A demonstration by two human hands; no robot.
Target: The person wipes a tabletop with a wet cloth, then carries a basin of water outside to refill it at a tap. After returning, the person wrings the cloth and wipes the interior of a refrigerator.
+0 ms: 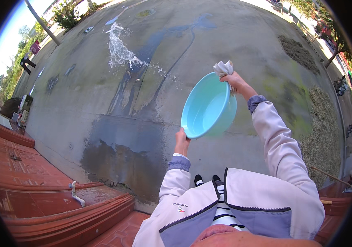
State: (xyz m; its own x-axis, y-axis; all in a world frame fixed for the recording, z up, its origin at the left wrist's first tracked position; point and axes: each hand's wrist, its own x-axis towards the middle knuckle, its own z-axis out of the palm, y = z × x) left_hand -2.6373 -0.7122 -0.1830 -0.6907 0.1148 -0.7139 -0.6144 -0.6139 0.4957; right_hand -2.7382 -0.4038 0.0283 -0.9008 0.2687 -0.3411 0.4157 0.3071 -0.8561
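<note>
A turquoise plastic basin (205,108) is held out in front of me, tilted with its mouth to the left. My left hand (182,142) grips the rim at its lower end. At the upper end my right hand (236,82) grasps the rim together with a whitish cloth (223,68). A splash of water (118,49) hangs in the air ahead and to the left, with loose drops trailing back toward the basin. No water can be made out inside the basin.
Wet streaks mark the concrete yard (200,46), and a broad wet patch (123,145) lies nearer. At left is a red door (24,169) and a white pipe (76,194). Dried plant matter (321,132) covers ground at right, near a wooden handle (333,177). Trousers (27,63) show far left.
</note>
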